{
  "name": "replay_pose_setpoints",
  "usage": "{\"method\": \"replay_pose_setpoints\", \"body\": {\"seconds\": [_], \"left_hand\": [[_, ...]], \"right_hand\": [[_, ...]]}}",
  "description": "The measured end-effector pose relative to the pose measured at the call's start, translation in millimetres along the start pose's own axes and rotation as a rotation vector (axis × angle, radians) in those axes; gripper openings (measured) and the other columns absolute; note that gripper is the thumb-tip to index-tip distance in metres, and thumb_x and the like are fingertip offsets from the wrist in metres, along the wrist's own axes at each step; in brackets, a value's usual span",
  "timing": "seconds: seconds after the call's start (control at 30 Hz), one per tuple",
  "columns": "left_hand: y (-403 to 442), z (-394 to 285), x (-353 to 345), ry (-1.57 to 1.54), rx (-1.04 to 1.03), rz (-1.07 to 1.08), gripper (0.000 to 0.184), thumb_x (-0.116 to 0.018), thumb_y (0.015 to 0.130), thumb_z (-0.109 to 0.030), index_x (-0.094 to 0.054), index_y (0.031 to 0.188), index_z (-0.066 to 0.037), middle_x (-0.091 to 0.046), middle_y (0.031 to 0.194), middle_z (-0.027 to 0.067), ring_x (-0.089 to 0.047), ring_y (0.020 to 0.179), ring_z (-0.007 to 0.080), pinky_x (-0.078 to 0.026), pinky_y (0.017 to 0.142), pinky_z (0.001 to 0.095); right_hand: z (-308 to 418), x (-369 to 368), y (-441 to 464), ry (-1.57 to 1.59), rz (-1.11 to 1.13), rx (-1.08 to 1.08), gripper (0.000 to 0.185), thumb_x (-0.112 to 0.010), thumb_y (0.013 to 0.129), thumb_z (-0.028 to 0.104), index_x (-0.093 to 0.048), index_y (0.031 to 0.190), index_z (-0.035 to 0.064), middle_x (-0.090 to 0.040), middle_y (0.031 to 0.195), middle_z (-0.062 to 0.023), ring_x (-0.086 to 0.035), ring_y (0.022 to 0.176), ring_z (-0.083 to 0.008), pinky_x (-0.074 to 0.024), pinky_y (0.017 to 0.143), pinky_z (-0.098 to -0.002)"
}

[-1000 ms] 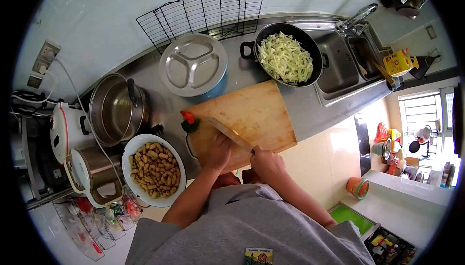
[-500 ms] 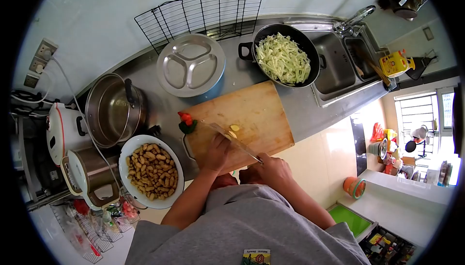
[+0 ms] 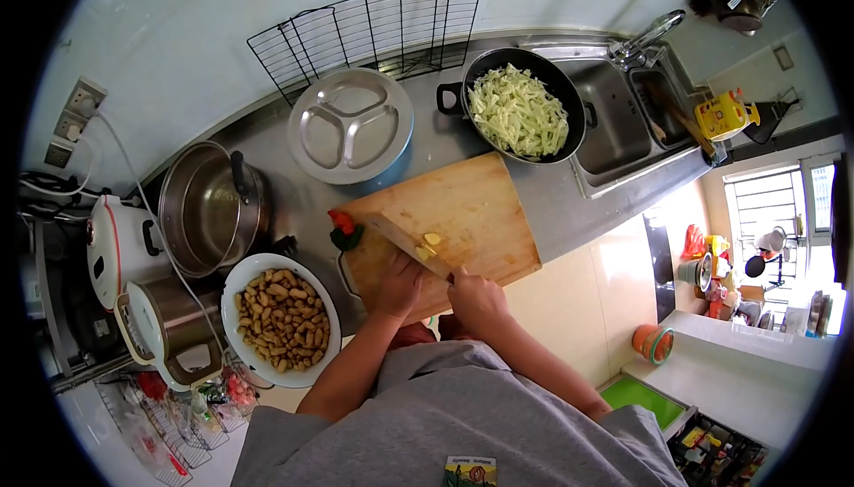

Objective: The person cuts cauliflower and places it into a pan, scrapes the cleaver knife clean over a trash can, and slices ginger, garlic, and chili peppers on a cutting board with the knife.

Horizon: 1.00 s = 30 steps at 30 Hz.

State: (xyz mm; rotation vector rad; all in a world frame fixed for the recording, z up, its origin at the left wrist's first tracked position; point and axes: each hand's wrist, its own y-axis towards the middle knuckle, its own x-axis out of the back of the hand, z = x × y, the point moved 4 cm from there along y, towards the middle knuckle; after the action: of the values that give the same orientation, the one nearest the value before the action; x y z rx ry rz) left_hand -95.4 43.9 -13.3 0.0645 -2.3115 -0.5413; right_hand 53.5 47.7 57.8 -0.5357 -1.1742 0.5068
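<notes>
My right hand (image 3: 478, 302) is wrapped round the handle of a knife (image 3: 407, 242), its broad blade pointing up and left over the wooden cutting board (image 3: 480, 207). Against the near side of the blade, my left hand (image 3: 399, 286) is closed with its fingertips bent down; what it pinches is too small to make out. Pale yellow slices (image 3: 431, 239) lie just beyond the blade. Red and green peppers (image 3: 345, 231) rest at the board's left corner.
A black pan (image 3: 576, 100) of shredded pale greens stands beside the sink (image 3: 614, 122). A divided metal tray (image 3: 351, 126), a steel pot (image 3: 209, 207) and a white bowl (image 3: 233, 320) of peanuts are to the left. A wire rack (image 3: 374, 29) leans on the wall.
The knife has tilted and shifted beside my left fingers, with my right hand moving slightly left since the last frame. More yellow slices show beyond the blade than a second ago.
</notes>
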Motion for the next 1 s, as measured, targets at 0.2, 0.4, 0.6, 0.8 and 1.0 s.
{"method": "replay_pose_setpoints", "body": {"seconds": [0.2,0.4,0.6,0.8,1.0], "left_hand": [[1,2,0,-0.069,0.011,0.016,0.022,-0.066,0.078,-0.004,-0.067,0.100,-0.003,-0.063,0.105,0.0131,-0.059,0.103,0.0334,-0.049,0.090,0.0422],[-5,8,-8,-0.045,0.025,-0.006,0.020,-0.066,0.078,-0.004,-0.067,0.098,-0.003,-0.061,0.107,0.0153,-0.056,0.105,0.0359,-0.048,0.093,0.0436],[-6,12,-8,-0.082,-0.010,0.051,0.032,-0.069,0.076,-0.002,-0.066,0.108,-0.001,-0.062,0.110,0.0164,-0.057,0.105,0.0387,-0.048,0.093,0.0439],[-5,9,-7,-0.065,0.034,0.039,0.022,-0.066,0.078,-0.002,-0.066,0.100,-0.002,-0.061,0.108,0.0157,-0.054,0.108,0.0384,-0.047,0.095,0.0455],[-4,10,-5,-0.046,0.027,0.048,0.031,-0.067,0.080,-0.003,-0.066,0.111,-0.003,-0.061,0.116,0.0172,-0.056,0.111,0.0385,-0.047,0.095,0.0436]], "right_hand": [[-13,-6,12,0.147,-0.163,0.139,0.028,-0.053,0.089,0.025,-0.061,0.111,0.0092,-0.068,0.087,-0.0230,-0.066,0.082,-0.0411,-0.0518,0.075,-0.0501],[-22,10,-20,0.074,-0.126,0.134,0.029,-0.052,0.090,0.027,-0.059,0.113,0.0098,-0.068,0.085,-0.0221,-0.066,0.080,-0.0410,-0.0516,0.073,-0.0509],[-21,16,-31,0.069,-0.059,0.078,0.027,-0.052,0.090,0.024,-0.059,0.110,0.0072,-0.068,0.085,-0.0222,-0.067,0.080,-0.0404,-0.0521,0.074,-0.0507],[-10,19,-22,0.064,-0.007,0.058,0.026,-0.048,0.090,0.022,-0.058,0.106,0.0045,-0.068,0.086,-0.0231,-0.067,0.082,-0.0411,-0.0523,0.075,-0.0509],[5,-5,8,0.042,-0.002,0.039,0.028,-0.051,0.090,0.024,-0.057,0.108,0.0039,-0.068,0.088,-0.0242,-0.066,0.084,-0.0419,-0.0513,0.076,-0.0512]]}}
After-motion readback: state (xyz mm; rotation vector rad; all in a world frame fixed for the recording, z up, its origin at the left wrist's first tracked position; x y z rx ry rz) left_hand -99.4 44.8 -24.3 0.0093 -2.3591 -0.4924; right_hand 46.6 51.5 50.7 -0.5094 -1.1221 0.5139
